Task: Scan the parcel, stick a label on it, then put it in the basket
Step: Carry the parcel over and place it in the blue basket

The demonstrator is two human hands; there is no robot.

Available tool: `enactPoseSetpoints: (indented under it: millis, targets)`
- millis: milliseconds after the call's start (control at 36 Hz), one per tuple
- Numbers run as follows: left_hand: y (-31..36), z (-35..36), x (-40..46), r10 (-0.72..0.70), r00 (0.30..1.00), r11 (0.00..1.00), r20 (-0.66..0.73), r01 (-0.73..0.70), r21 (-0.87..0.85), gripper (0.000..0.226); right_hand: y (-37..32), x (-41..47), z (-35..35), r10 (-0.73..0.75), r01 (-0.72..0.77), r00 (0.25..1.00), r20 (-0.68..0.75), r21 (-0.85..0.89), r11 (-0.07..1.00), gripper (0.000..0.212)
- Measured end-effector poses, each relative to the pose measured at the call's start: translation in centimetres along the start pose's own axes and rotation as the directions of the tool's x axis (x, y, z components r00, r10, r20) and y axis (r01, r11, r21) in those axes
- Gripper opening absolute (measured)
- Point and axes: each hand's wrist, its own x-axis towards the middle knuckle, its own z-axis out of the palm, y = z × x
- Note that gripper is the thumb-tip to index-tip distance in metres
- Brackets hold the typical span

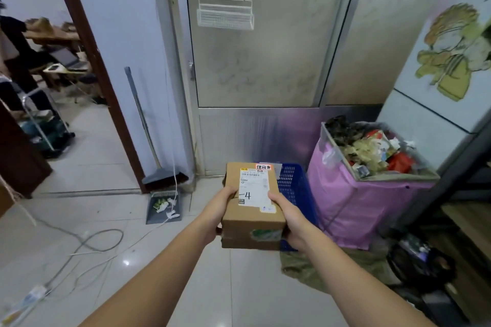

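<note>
So the parcel (252, 204) is a small brown cardboard box, sitting just below the middle of the frame, held up in the air with its long side pointing away from the camera. On top there's a white shipping label (253, 187) with a handwritten "-4", plus a little orange sticker (263, 167) at the far edge. Looks like a rigid box, corners a bit scuffed and some torn tape on the near face, so I'd guess it's light and not fragile-looking, though no way to know what's inside.

The left hand (220, 210) is clamped on the left side, thumb over the top edge, and the right hand (285, 216) is clamped on the right side the same way. Gripping the two long sides like that seems the sane way, cardboard isn't slippery.

Right behind and under it, center-right, is the blue basket (293, 183), so the drop looks close. Further right is a bin with a pink bag (345, 202) stuffed with trash, and left of center a dustpan (163, 207) and broom (148, 138) against the wall.
</note>
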Motion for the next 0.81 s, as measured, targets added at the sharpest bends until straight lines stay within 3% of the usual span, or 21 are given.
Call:
enactPoseSetpoints:
  millis: [167, 389, 806]
  targets:
    - [4.6, -2.2, 7.7, 0.054, 0.998, 0.999, 0.027, -0.054, -0.005, 0.034, -4.0, 6.3, 2.4, -0.038, 0.038, 0.999, 0.003, 0.030, 0.999, 0.042]
    - [10.3, -4.2, 17.6, 0.068, 0.989, 0.996, 0.129, -0.074, 0.049, 0.042, -9.4, 15.0, 4.0, -0.061, 0.063, 0.998, -0.033, 0.051, 0.997, 0.041]
    - [19.3, -0.4, 37.4, -0.003, 0.953, 0.984, 0.304, -0.052, 0.172, 0.049, -16.5, 31.4, -0.1, -0.038, 0.065, 0.987, -0.159, 0.166, 0.984, 0.039]
